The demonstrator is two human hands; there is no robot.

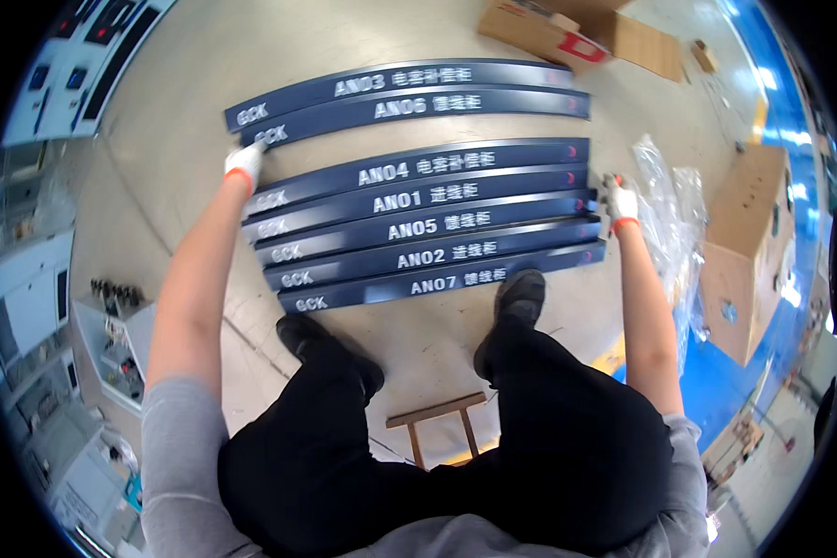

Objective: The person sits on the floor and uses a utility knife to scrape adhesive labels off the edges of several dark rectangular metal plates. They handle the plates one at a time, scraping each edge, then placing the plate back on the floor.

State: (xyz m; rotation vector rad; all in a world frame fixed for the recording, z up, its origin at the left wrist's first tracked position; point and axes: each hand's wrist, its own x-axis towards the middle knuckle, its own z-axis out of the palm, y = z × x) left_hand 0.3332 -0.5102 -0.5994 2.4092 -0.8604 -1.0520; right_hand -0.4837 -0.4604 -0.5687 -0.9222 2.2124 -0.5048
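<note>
Dark-blue strips (395, 202), seven in all and bearing white lettering, lie side by side on a pale floor (344, 37) before a seated person in black trousers (577, 456). Two form a far pair; a gap parts them from five nearer ones. Gloved in white with an orange cuff, the left hand (243, 166) is at the left end of the second-farthest strip, fingers bent; whether they grip it cannot be told. The right hand (624, 201), likewise gloved, is half curled just beside the right ends of the nearer group, its hold, if any, unclear. Clear plastic wrap (665, 214) lies to its right, next to a cardboard box (744, 251) near the left edge of the blue flooring (716, 391). Dark shoes (521, 296) flank the nearest strip's lower edge.
</note>
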